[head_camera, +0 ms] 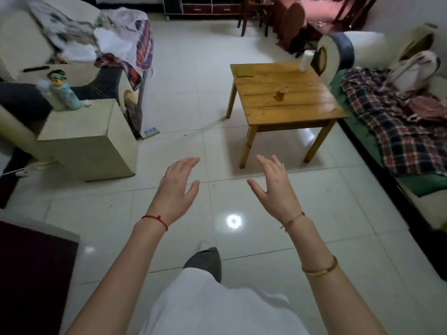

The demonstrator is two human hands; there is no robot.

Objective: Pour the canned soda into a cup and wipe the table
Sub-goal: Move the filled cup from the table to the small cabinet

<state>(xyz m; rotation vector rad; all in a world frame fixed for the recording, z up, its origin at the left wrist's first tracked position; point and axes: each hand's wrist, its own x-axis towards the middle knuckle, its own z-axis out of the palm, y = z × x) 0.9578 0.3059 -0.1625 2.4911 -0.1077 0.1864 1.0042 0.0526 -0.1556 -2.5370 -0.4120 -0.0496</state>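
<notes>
A small wooden table [263,76] stands on the tiled floor ahead and to the right. Near its middle is a clear cup [281,92] holding an amber liquid. At the table's far right corner stands a white roll [305,59], blurred, perhaps paper towel. No soda can shows. My left hand [177,187] and my right hand [274,187] are raised in front of me over the floor, well short of the table, both with fingers apart and nothing in them.
A sofa with a plaid blanket [396,122] runs along the right. On the left stands a cream cabinet [89,141] with a blue bottle-like figure [63,93] and an armchair heaped with clothes [101,42]. Open tiled floor lies between me and the table.
</notes>
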